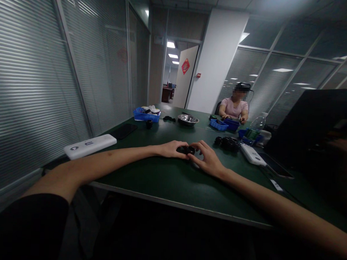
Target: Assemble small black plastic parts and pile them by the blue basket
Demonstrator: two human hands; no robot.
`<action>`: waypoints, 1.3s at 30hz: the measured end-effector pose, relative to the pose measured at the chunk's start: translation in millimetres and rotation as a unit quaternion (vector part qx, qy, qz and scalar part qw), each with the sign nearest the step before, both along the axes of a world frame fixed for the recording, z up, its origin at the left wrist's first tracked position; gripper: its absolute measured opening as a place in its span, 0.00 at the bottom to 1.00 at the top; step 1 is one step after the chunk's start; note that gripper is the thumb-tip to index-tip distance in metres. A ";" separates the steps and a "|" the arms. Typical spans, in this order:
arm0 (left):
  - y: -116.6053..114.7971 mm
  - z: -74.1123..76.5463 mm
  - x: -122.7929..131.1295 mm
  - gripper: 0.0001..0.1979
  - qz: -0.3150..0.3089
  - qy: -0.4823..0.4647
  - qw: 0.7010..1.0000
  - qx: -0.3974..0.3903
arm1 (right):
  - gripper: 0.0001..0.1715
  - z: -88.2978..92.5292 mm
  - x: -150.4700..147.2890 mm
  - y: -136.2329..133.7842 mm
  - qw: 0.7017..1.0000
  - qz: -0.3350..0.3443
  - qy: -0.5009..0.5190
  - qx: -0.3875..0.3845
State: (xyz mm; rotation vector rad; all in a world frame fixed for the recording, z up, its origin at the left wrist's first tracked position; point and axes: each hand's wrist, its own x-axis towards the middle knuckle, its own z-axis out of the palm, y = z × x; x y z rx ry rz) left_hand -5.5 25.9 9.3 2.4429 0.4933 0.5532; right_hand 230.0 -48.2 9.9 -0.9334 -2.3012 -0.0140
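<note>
Both my hands meet over the middle of the green table. My left hand is closed around a small black part whose kind I cannot make out. From the other side, the thumb and fingers of my right hand curve onto a round black piece at its right end. Whether the two black pieces are joined is not clear. To the right of my right hand lies a cluster of black round parts.
A white power bank and a dark phone lie left. Farther back stand a blue basket, a metal bowl and blue trays. Right are a bottle and another white power bank. A person sits opposite.
</note>
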 end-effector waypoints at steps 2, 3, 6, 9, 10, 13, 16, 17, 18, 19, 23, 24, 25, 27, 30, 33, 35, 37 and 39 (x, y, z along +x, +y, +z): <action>-0.2 0.0 0.0 0.26 0.000 -0.002 1.000 0.004 | 0.18 0.1 0.1 0.2 1.000 0.002 0.000 -0.004; -0.2 0.0 -0.1 0.26 0.000 -0.002 1.000 0.005 | 0.18 0.3 0.1 0.1 1.000 0.001 -0.002 -0.006; -0.4 0.2 -0.4 0.27 0.000 -0.002 1.000 0.006 | 0.19 1.0 0.2 -0.6 1.000 0.000 -0.005 -0.010; -0.5 0.4 -0.7 0.27 -0.001 -0.002 1.000 0.001 | 0.19 1.8 -0.2 -1.5 1.000 0.011 -0.002 -0.012; -0.5 0.3 -0.7 0.27 -0.001 0.000 1.000 -0.001 | 0.19 2.1 -0.3 -1.8 1.000 0.017 -0.002 -0.012; 0.1 -0.4 -0.7 0.28 0.003 0.001 1.000 -0.003 | 0.20 2.7 -0.9 -2.3 1.000 0.026 -0.006 -0.016; 0.9 -0.9 -0.9 0.29 0.010 0.007 1.000 0.000 | 0.20 3.3 -1.2 -2.7 0.999 0.039 -0.003 -0.016; 1.0 -0.9 -0.9 0.29 0.012 0.009 1.000 0.001 | 0.21 3.4 -1.3 -2.9 0.999 0.044 -0.002 -0.016; 1.0 -0.8 -1.0 0.30 0.012 0.011 1.000 0.001 | 0.21 3.6 -1.3 -3.0 0.999 0.049 -0.002 -0.014; 1.0 -0.6 -1.0 0.30 0.011 0.011 1.000 0.002 | 0.22 3.6 -1.3 -3.1 0.999 0.052 -0.004 -0.013; 0.6 -0.5 -0.6 0.30 0.006 0.003 1.000 0.004 | 0.24 3.2 -1.0 -2.7 0.998 0.059 -0.010 -0.009; 0.5 -0.8 -0.4 0.30 0.007 0.001 1.000 0.004 | 0.25 3.0 -0.9 -2.4 0.998 0.061 -0.011 -0.009; 0.5 -1.1 -0.3 0.30 0.008 0.000 1.000 0.005 | 0.25 2.8 -0.8 -2.1 0.998 0.061 -0.012 -0.008; 0.6 -1.8 -0.3 0.30 0.010 0.000 1.000 0.006 | 0.25 2.7 -0.7 -1.5 0.998 0.062 -0.015 -0.005; 0.9 -2.1 -0.3 0.29 0.010 0.001 1.000 0.006 | 0.26 2.9 -0.7 -1.2 0.998 0.067 -0.019 -0.002; 1.1 -1.7 -0.4 0.29 0.011 0.002 1.000 0.007 | 0.26 3.0 -0.8 -1.5 0.997 0.070 -0.018 0.000; 1.2 -1.4 -0.4 0.29 0.012 0.004 1.000 0.007 | 0.26 3.0 -0.8 -1.8 0.997 0.070 -0.019 0.001; 1.1 -1.4 -0.5 0.29 0.013 0.008 1.000 0.007 | 0.26 3.0 -0.7 -2.2 0.997 0.070 -0.020 0.002; 1.2 -1.7 -0.5 0.29 0.014 0.009 1.000 0.006 | 0.25 3.1 -0.2 -2.4 0.997 0.070 -0.019 0.002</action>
